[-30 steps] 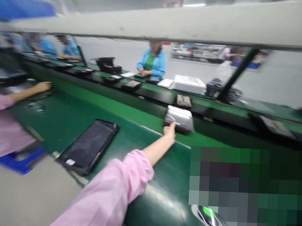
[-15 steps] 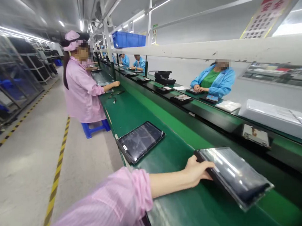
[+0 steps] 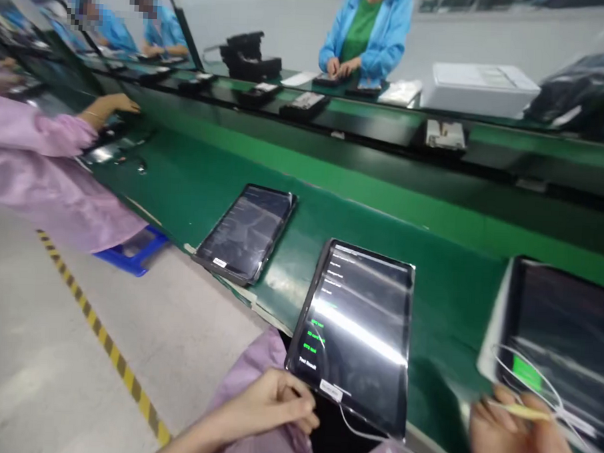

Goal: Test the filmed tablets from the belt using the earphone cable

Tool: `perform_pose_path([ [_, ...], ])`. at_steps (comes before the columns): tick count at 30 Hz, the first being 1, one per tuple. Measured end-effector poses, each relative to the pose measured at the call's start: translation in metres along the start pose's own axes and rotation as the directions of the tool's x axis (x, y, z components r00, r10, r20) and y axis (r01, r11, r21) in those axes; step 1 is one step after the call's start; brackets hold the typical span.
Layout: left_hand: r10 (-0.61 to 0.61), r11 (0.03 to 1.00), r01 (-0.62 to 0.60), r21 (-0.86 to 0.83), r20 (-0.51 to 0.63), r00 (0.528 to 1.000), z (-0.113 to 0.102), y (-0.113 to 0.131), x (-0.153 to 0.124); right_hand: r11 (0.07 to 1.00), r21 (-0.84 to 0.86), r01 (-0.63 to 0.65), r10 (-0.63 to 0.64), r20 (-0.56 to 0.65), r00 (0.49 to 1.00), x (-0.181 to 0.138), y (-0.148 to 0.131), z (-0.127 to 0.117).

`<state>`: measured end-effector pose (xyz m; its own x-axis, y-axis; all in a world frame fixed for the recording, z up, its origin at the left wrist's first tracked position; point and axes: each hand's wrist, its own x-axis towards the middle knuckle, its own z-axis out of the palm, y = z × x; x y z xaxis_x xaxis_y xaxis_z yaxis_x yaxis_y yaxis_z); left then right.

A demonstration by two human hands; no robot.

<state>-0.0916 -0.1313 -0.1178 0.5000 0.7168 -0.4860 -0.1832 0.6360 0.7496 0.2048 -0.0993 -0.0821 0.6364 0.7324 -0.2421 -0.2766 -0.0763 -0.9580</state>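
Observation:
Below the lower left corner of a lit tablet (image 3: 360,329), my left hand (image 3: 287,403) has its fingers curled closed; anything inside them is hidden. White and green lines of text show on this tablet's screen, and a white cable (image 3: 356,429) runs by its lower edge. At the lower right, my right hand (image 3: 520,433), blurred, pinches a thin yellow stick (image 3: 527,411) beside a looping white cable (image 3: 557,398). Just behind it lies another tablet (image 3: 568,325) with a green patch on its dark screen. A third, film-covered tablet (image 3: 249,234) lies to the left.
The green bench (image 3: 301,253) runs away to the left, where a co-worker's arm (image 3: 101,111) reaches over it. Beyond is a dark conveyor (image 3: 375,146) carrying several devices. Across it, a person in blue (image 3: 365,42) sits near a white box (image 3: 481,87). A blue stool (image 3: 131,252) stands on the floor.
The view has swung down and rightward. Earlier, a hand held a film-wrapped tablet raised over the bench; now my left hand is off it, low at the bench edge. My right hand has come into view.

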Motion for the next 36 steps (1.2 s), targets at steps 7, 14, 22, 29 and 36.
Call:
perform_pose_path([
  [7, 0.611, 0.648, -0.411, 0.642, -0.115, 0.784, -0.018, 0.072, -0.002, 0.935, 0.315, 0.165, -0.160, -0.044, 0.986, -0.021, -0.031, 0.035],
  [14, 0.838, 0.132, -0.432, 0.892, 0.132, 0.529, -0.018, 0.088, 0.073, 0.920, 0.392, 0.025, -0.066, 0.091, 0.994, 0.015, -0.059, 0.056],
  [22, 0.797, 0.101, -0.436, 0.894, 0.189, 0.573, -0.029, 0.096, 0.088, 0.976, 0.076, -0.202, 0.205, -0.032, 0.978, 0.056, -0.070, 0.113],
  [29, 0.806, 0.093, -0.435, 0.896, 0.189, 0.561, -0.034, 0.088, 0.082, 0.999, 0.044, -0.030, 0.028, 0.034, 0.999, 0.072, -0.091, 0.137],
  [36, 0.789, -0.018, -0.403, 0.915, 0.261, 0.557, -0.035, 0.076, 0.076, 0.998, 0.020, 0.057, -0.058, 0.091, 0.994, 0.086, -0.046, 0.115],
])
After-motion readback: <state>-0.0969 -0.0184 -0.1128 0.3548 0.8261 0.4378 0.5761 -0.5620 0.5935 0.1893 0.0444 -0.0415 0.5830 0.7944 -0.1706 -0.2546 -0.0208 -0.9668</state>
